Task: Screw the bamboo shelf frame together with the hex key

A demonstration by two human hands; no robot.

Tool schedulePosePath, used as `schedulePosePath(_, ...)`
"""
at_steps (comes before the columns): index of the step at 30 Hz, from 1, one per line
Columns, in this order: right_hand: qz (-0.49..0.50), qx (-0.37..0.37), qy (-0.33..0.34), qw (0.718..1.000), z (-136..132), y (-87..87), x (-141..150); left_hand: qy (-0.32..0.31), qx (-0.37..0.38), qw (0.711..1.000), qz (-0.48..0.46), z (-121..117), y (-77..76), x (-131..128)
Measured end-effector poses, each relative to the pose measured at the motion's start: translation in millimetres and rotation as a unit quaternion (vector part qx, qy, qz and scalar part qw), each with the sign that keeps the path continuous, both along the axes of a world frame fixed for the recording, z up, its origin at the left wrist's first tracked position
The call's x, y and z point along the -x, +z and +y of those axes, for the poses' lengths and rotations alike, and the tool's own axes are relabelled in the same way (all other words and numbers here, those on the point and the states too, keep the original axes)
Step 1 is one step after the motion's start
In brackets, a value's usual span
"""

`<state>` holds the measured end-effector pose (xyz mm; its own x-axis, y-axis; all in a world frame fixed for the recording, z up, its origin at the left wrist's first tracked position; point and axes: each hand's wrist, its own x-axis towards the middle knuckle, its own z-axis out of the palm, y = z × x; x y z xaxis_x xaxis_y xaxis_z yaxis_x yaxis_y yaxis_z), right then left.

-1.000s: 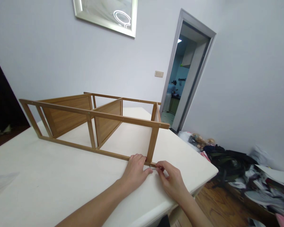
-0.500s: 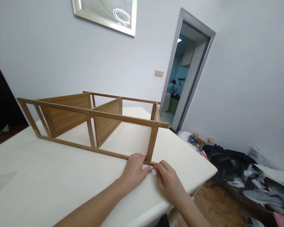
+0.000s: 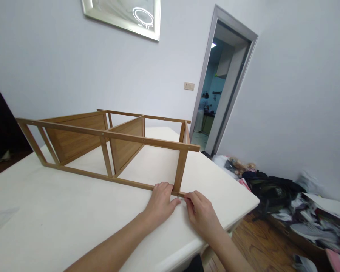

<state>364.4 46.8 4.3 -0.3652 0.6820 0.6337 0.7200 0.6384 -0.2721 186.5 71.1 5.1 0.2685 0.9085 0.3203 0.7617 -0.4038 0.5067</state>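
Note:
A brown wooden shelf rack [image 3: 144, 141] lies on its side on the white table [image 3: 82, 215], its panels standing upright. My left hand [image 3: 160, 202] is closed around the lower rail near its right end, fingers over the wood and thumb on the near side. Just right of it, my right hand [image 3: 200, 209] pinches a thin, small metal piece that looks like a hex key [image 3: 182, 198]. This metal piece sits at the rail's near face beside the corner post, close to my left thumb. My right fingers cover most of it.
Right of the table, bags [image 3: 272, 187], shoes [image 3: 311, 230] and other loose items are piled along the wall. A doorway [image 3: 211, 94] behind opens onto another room, where a person is partly visible. Clear plastic [image 3: 1, 217] lies at the table's left edge.
The view has shifted slightly. Both hands stay at the same rail end, with only a slight change in the right fingers. The person beyond the doorway has moved a little.

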Motion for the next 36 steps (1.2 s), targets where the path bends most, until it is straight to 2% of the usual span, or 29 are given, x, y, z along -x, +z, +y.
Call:
schedulePosePath(6,0.008,-0.042,-0.003,0.999,-2.1,2.6,3.1,-0.005,-0.034,0.999,0.033,-4.3,-2.1,-1.2)
schedulePosePath(11,-0.026,-0.058,0.001,0.998,-2.4,1.6,2.9,-0.005,-0.046,0.998,0.040,-4.5,-4.0,-1.4)
schedulePosePath(22,-0.079,0.021,-0.048,0.995,0.3,-2.0,-0.8,-0.012,-0.033,0.999,0.020,-2.9,-3.1,-0.2)
schedulePosePath(31,-0.048,0.096,-0.027,0.994,1.3,3.3,-0.7,-0.015,-0.023,1.000,0.003,-1.9,-4.1,0.3)
schedulePosePath(36,-0.028,0.112,-0.016,0.993,-0.1,8.0,0.0,-0.019,-0.008,1.000,-0.012,-2.8,-1.5,1.1)
